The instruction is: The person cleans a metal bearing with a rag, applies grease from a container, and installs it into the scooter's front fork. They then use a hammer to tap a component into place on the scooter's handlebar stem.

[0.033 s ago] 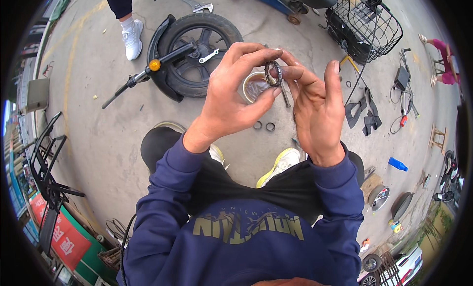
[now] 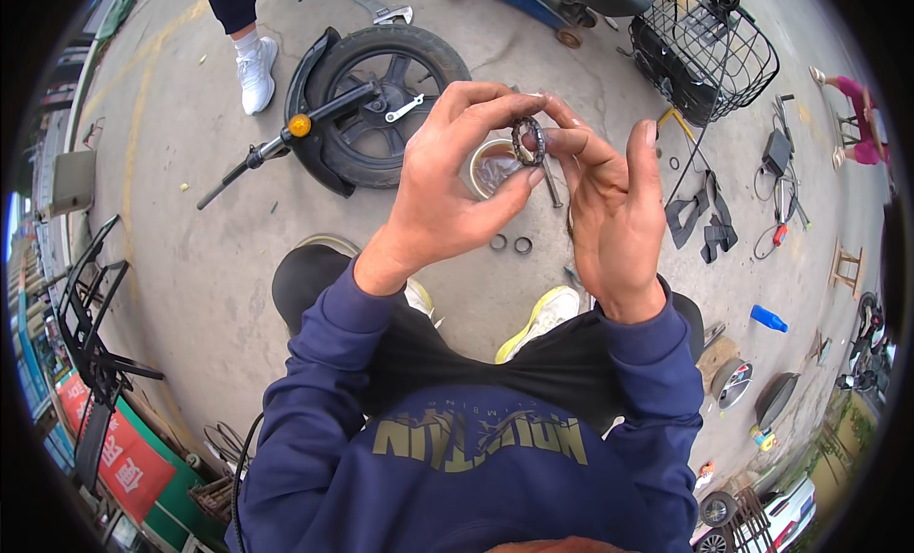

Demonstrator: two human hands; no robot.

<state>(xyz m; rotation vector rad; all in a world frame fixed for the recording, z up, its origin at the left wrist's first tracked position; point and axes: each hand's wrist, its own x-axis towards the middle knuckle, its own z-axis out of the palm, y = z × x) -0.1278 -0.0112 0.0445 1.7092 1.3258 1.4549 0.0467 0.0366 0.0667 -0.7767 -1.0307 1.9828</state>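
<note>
My left hand [image 2: 459, 177] pinches a small dark bearing ring with balls round it [image 2: 519, 142] between thumb and fingers, and holds it on edge. One fingertip of my right hand [image 2: 614, 201] reaches to the inside of the ring. That hand's thumb stands well apart, and some of its fingers are partly hidden. Below the ring, partly behind my left hand, a tub [image 2: 484, 184] with brownish contents stands on the ground. Two dark rings [image 2: 523, 246] lie on the ground near my shoes, and a long bolt [image 2: 555, 189] lies beside the tub.
A wheel with a black tyre [image 2: 438, 53] and fork lies ahead on the left, with an adjustable wrench [image 2: 376, 9] beyond. Another person's white shoe [image 2: 256, 82] is beside it. To the right are a wire basket [image 2: 733, 53], black straps [image 2: 719, 225] and a blue bottle [image 2: 769, 318].
</note>
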